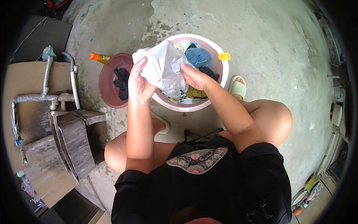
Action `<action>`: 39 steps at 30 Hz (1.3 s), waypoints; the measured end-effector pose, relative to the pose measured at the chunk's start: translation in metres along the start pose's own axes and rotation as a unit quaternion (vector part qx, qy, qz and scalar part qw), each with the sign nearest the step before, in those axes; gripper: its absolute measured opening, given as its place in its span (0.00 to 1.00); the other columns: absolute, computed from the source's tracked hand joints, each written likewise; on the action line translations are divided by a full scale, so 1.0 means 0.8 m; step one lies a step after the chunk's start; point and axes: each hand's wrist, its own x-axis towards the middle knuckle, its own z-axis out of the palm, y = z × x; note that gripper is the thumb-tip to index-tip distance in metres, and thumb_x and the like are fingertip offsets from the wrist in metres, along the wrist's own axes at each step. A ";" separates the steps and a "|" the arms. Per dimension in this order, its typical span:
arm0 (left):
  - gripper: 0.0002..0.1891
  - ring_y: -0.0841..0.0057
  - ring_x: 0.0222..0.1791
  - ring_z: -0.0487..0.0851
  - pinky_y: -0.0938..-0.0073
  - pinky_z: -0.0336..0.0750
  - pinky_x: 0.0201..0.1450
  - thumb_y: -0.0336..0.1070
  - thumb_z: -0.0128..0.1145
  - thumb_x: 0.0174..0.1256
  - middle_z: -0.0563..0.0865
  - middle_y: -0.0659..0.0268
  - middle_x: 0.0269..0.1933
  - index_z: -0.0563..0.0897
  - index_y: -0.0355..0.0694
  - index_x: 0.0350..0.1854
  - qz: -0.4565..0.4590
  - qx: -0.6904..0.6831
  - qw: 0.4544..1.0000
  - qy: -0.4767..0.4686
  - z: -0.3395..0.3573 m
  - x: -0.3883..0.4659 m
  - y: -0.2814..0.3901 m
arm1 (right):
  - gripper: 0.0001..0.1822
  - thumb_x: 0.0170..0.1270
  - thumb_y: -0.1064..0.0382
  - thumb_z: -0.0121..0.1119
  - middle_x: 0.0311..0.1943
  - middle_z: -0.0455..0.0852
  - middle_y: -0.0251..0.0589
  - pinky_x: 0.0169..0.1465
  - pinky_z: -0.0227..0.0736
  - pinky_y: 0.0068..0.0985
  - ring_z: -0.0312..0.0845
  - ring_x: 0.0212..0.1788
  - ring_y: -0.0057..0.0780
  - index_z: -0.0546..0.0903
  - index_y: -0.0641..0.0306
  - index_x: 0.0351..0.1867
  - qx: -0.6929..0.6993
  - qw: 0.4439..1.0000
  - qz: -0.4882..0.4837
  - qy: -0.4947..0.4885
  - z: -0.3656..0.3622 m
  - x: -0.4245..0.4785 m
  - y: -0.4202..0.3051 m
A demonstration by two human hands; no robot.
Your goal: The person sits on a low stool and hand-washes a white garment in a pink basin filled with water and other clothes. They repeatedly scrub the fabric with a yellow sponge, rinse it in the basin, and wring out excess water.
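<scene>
A bunched white cloth (163, 65) is stretched between my two hands above a large pink basin with a white rim (223, 70). My left hand (139, 81), wet and streaked with suds, grips its left side. On the cloth's right edge my right hand (194, 77) is closed. Blue fabric (198, 56), dark fabric (209, 72) and olive-green fabric (195, 93) lie in water in the basin. A smaller, darker pink basin (107, 86) stands to the left with a black cloth (122, 84) inside. The white cloth hides part of both basins.
A yellow bottle with an orange cap (100, 57) lies beside the small basin. A yellow piece (224, 56) sits on the large basin's rim. Pipes (36, 98) and a weathered wooden box (75, 140) are at left. Slippered feet (237, 86) flank the large basin on the concrete floor.
</scene>
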 end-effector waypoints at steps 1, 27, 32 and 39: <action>0.21 0.64 0.56 0.77 0.61 0.68 0.61 0.39 0.53 0.64 0.79 0.56 0.54 0.73 0.33 0.55 0.008 0.009 1.000 0.003 -0.003 0.000 0.002 | 0.32 0.65 0.44 0.55 0.57 0.76 0.38 0.64 0.59 0.26 0.66 0.61 0.27 0.67 0.63 0.63 0.047 0.999 -0.010 0.000 -0.003 0.000 -0.001; 0.31 0.62 0.49 0.79 0.72 0.71 0.52 0.40 0.77 0.34 0.79 0.51 0.44 0.81 0.39 0.48 -0.043 0.862 0.504 0.026 -0.156 -0.006 0.046 | 0.17 0.50 0.70 0.67 0.36 0.81 0.44 0.48 0.72 0.29 0.78 0.40 0.36 0.76 0.69 0.42 -0.424 0.861 -0.210 0.185 -0.027 -0.036 -0.084; 0.17 0.66 0.52 0.79 0.68 0.72 0.55 0.32 0.65 0.53 0.82 0.52 0.49 0.81 0.33 0.46 0.014 0.581 0.812 0.061 -0.149 -0.006 0.046 | 0.18 0.44 0.65 0.69 0.38 0.80 0.49 0.49 0.71 0.35 0.76 0.44 0.46 0.82 0.64 0.40 -0.751 0.574 -0.214 0.246 -0.078 -0.015 -0.061; 0.39 0.57 0.69 0.60 0.54 0.49 0.72 0.58 0.55 0.62 0.63 0.49 0.68 0.62 0.33 0.66 0.080 -0.122 0.989 -0.011 -0.103 0.013 -0.005 | 0.20 0.66 0.61 0.51 0.56 0.75 0.42 0.61 0.66 0.31 0.71 0.58 0.33 0.70 0.61 0.59 0.056 0.982 -0.161 0.077 -0.042 0.009 -0.041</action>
